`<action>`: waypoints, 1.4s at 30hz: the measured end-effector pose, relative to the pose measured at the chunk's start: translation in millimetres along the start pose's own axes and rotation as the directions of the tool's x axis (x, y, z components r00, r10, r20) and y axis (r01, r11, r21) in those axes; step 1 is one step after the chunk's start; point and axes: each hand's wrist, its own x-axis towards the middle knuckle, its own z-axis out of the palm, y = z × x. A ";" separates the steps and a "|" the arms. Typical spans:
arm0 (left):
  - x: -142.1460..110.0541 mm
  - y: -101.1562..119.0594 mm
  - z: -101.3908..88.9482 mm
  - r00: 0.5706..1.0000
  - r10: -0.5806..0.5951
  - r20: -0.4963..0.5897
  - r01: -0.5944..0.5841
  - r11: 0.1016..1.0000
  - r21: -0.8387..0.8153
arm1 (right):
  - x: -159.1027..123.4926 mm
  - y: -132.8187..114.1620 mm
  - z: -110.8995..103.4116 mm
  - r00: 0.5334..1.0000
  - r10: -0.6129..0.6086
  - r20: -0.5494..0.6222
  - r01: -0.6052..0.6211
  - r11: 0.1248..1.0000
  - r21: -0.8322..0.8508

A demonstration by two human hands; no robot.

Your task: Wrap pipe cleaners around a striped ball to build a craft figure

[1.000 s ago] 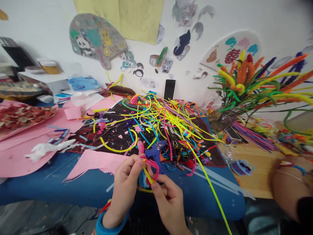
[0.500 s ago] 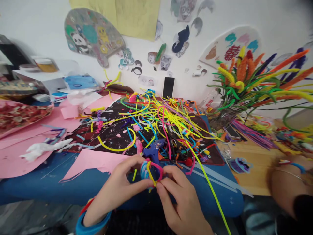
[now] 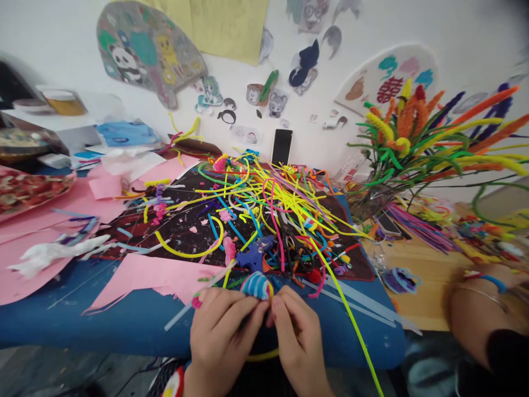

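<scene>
Close to the table's front edge, a small blue-and-white striped pipe-cleaner piece (image 3: 256, 285) sits between my two hands. My left hand (image 3: 223, 333) is closed around its left side, fingers bent and thumb pressed in. With thumb and fingertips, my right hand (image 3: 300, 336) pinches a yellow part at its right edge. The fingers hide the lower part of the piece. A blue glue gun (image 3: 255, 255) lies just beyond it. From behind my left hand a clear glue stick (image 3: 178, 318) pokes out, beside a small pink knot (image 3: 196, 301).
Yellow pipe cleaners (image 3: 285, 201) lie heaped on a dark mat (image 3: 190, 193). Pink paper (image 3: 140, 275) covers the left. A phone (image 3: 282, 146) leans on the wall. Pipe-cleaner flowers (image 3: 417, 127) stand at right, near another person's arm (image 3: 471, 309). Long glue sticks (image 3: 363, 303) lie right of my hands.
My hands have turned the striped piece; its pink loop no longer shows. My left hand has rotated, its back now facing up. The view has shifted slightly.
</scene>
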 end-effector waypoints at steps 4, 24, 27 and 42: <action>1.3 -3.1 2.8 0.982 -0.149 0.113 0.167 0.972 -0.166 | -3.1 -0.1 1.4 0.995 0.026 0.095 -0.034 0.996 0.081; -8.7 -7.1 23.0 0.727 -0.569 0.385 0.647 0.380 -0.661 | 5.8 10.7 -5.7 0.996 0.027 0.087 -0.028 1.000 0.006; -14.4 -8.8 25.9 0.714 -0.575 0.400 0.650 0.330 -0.685 | 4.5 11.8 -2.2 0.998 -0.050 0.025 0.052 0.994 -0.097; -5.8 -15.1 21.6 0.720 -0.597 0.354 0.658 0.424 -0.623 | 13.9 6.6 -20.9 0.992 -0.112 0.063 0.118 0.988 -0.101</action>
